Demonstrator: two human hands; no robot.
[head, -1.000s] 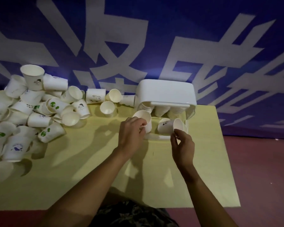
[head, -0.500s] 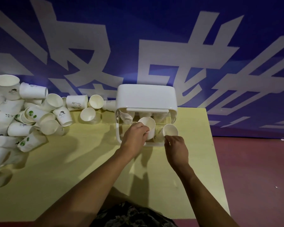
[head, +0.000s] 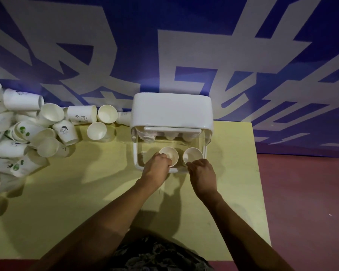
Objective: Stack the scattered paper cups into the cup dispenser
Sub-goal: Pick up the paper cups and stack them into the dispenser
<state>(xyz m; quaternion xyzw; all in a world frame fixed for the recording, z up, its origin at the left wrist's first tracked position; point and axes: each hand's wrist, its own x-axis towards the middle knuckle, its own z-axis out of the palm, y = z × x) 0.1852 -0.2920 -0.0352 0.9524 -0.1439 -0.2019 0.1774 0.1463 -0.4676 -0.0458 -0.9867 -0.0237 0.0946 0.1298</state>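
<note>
Head view: we hold two paper cups mouth-up inside the clear front bay of the cup dispenser (head: 171,112). Our left hand (head: 155,169) curls its grip round the left cup (head: 169,156), and our right hand (head: 201,173) pinches the near rim of the right cup (head: 193,155). Both cups sit side by side, just apart, low in the bay near its white base rim. We judge they are held upright because each has to slide up onto a stack hanging from the white housing above; the bottoms of such stacks show under the housing's front edge, though how many cups each holds we cannot tell. Holding each cup by its near side keeps our knuckles out of the narrow bay.

The dispenser stands on the yellow counter (head: 86,202) against the blue banner (head: 164,45). Well to the left lies the pile of scattered cups (head: 27,133), mostly tipped on their sides, so much of the task looks undone.
</note>
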